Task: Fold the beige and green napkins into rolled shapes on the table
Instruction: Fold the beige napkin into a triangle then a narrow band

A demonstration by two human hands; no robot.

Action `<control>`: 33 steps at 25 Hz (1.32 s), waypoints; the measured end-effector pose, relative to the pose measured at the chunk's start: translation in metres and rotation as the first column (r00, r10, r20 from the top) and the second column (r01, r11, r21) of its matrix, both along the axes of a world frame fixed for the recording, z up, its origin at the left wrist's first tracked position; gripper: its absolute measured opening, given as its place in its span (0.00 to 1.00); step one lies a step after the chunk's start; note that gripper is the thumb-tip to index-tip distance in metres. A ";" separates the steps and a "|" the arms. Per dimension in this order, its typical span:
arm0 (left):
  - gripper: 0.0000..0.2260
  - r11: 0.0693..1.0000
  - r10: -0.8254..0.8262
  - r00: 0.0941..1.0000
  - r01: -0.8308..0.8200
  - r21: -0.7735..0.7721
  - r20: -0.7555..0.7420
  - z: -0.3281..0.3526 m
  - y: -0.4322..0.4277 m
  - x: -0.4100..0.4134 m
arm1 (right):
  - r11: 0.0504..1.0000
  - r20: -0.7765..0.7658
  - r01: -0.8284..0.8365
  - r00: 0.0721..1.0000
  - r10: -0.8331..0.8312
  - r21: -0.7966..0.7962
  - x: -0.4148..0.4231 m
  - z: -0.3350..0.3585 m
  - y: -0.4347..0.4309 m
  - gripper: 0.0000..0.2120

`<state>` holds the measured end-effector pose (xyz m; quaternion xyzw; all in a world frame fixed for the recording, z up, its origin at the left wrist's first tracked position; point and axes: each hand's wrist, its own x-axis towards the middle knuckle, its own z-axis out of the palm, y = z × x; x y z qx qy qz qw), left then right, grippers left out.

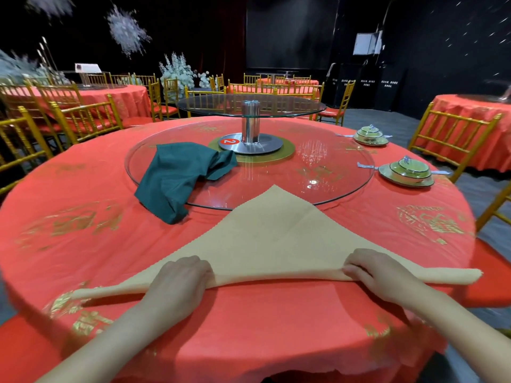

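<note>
Left hand (pixel 179 277) and right hand (pixel 378 269) curl around the beige napkin (pixel 276 239) edge, its roll only begun; green napkin (pixel 177 175) lies crumpled, unrolled, on the counter (pixel 249 327).

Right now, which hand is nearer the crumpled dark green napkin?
Left. The left hand grips the rolled edge of the triangular beige napkin in front of the green napkin; the right hand grips it farther right.

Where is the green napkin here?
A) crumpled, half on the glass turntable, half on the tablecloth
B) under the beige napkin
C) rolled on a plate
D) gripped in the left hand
A: the green napkin lies crumpled across the rim of the glass turntable onto the red tablecloth.
</note>
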<state>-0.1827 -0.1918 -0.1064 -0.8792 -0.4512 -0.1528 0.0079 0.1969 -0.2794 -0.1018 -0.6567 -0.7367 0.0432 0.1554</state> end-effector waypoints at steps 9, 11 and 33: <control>0.05 0.988 0.027 1.000 -0.028 0.153 0.011 -0.002 0.006 0.026 | 0.967 0.057 0.249 0.968 -0.246 -0.062 -0.013 0.009 0.008 0.07; 0.17 0.986 -0.131 0.991 0.129 0.108 0.004 -0.006 -0.015 0.048 | 0.959 0.094 0.275 0.959 -0.268 -0.072 -0.019 0.012 0.008 0.06; 0.40 0.961 -0.125 0.956 0.050 -0.271 -0.267 -0.008 -0.030 0.065 | 0.974 0.215 0.115 0.974 -0.072 -0.196 -0.099 -0.012 -0.012 0.63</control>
